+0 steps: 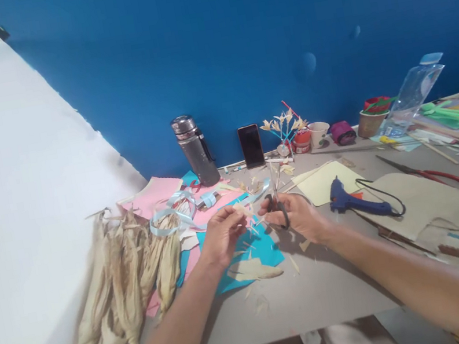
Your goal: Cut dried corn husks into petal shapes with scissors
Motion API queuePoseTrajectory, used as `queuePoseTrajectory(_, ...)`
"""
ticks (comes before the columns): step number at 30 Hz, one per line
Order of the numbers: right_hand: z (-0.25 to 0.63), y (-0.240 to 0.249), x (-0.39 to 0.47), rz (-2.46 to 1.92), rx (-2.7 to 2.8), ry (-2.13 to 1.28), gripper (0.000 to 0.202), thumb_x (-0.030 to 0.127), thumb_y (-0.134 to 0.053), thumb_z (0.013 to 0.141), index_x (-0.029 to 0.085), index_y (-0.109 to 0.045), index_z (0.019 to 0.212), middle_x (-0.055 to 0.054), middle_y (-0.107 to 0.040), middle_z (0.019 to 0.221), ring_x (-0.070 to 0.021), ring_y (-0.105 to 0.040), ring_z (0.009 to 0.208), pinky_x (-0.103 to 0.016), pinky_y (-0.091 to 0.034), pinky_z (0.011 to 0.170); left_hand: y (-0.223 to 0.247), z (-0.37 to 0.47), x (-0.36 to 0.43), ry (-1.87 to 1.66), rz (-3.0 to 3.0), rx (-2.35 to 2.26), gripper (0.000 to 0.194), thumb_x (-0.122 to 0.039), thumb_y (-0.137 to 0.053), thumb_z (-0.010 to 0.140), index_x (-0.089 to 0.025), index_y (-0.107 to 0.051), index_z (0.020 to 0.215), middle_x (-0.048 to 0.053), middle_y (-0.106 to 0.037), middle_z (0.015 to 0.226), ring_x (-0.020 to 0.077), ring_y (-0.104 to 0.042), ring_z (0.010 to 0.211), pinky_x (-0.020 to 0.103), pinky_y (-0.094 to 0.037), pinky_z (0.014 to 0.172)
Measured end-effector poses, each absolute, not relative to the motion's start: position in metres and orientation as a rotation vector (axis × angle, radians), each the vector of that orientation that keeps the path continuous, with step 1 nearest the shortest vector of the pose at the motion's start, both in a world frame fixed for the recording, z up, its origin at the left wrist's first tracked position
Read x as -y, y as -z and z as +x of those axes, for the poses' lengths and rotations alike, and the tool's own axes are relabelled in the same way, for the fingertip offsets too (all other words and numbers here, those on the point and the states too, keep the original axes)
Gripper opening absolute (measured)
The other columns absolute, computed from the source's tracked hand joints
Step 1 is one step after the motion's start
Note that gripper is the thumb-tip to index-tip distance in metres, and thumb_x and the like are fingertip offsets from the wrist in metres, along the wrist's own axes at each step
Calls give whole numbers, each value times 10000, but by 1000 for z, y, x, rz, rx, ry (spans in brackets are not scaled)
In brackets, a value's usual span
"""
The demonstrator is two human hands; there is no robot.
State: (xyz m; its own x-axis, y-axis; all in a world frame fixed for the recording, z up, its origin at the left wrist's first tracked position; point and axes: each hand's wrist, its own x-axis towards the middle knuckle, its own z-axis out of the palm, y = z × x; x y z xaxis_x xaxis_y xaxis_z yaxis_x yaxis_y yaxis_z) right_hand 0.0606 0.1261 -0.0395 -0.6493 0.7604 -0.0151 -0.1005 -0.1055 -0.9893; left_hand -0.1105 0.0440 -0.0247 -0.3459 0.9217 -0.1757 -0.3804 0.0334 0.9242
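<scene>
Between the fingertips of my left hand is a small pale piece of corn husk. My right hand has its fingers through the dark handles of a pair of scissors, whose blades point up and away from me. The two hands are close together but apart, above blue paper. Below them a larger cut piece of husk lies on the paper, with thin trimmings scattered around. Bundles of dried corn husks hang over the table's left front edge.
A dark thermos and a phone stand by the blue wall. Husk flowers stand right of the phone. On the right lie a blue glue gun with its cord, red-handled scissors and a tilted plastic bottle.
</scene>
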Motion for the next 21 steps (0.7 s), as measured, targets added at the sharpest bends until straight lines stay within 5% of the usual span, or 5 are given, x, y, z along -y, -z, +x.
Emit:
queuePoseTrajectory(6, 59, 37, -114, -725, 1578, -1752, 337, 345, -806, 596, 161, -603, 792, 28, -574, 640, -115, -530, 578, -231, -413, 519, 31, -91, -40, -1374, 667, -1074, 199, -234, -786, 643, -157, -619, 717, -2, -624, 666, 110, -571, 619, 237, -430, 583)
queuePoseTrajectory(21, 76, 19, -116, -448, 1843, -1941, 312, 317, -785, 649, 175, -542, 782, 8, -652, 640, -146, -634, 593, -256, -498, 582, 32, -94, -34, -1149, 776, -787, 335, -299, -829, 628, -155, -527, 627, 23, -600, 761, 126, -583, 613, 289, -466, 635)
